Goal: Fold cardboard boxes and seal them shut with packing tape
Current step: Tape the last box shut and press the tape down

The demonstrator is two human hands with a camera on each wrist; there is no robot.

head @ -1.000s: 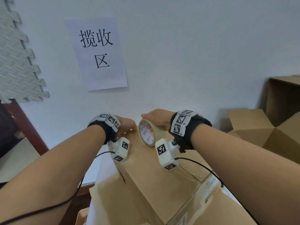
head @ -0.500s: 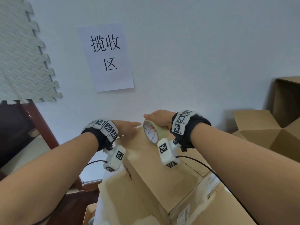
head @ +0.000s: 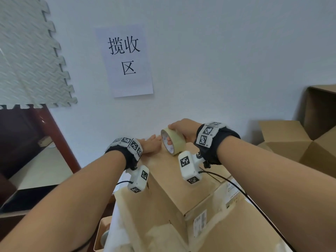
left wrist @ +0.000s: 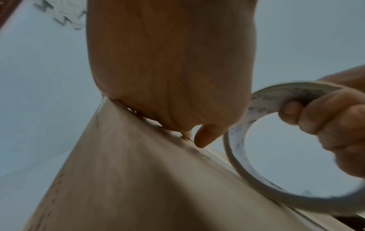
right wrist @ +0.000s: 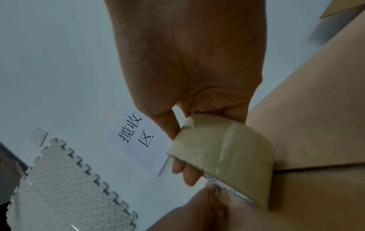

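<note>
Tape comes first here: a round roll of pale tan packing tape (head: 173, 142) stands on its edge at the far end of a closed brown cardboard box (head: 174, 180). The right hand (head: 183, 129) grips the roll. Its thumb lies over the outside and its fingers (left wrist: 308, 115) curl through the hole in the middle. The roll touches the top of the box near the back edge, close to the line where two flaps meet.

The left hand (head: 151, 145) lies flat on the box top, just beside the roll. Its fingers are straight and press down on the cardboard, and they hold nothing. In the left wrist view, the palm sits on the far edge of the box.

The box rests on top of a bigger brown cardboard box (head: 227, 231) with white stickers on its side. More open brown boxes (head: 298, 142) stand off to the right, well apart from the hands.

A white paper sign with black Chinese writing (head: 127, 60) is stuck on the pale wall behind. A grey foam puzzle mat (head: 29, 57) hangs to the left of the sign.
</note>
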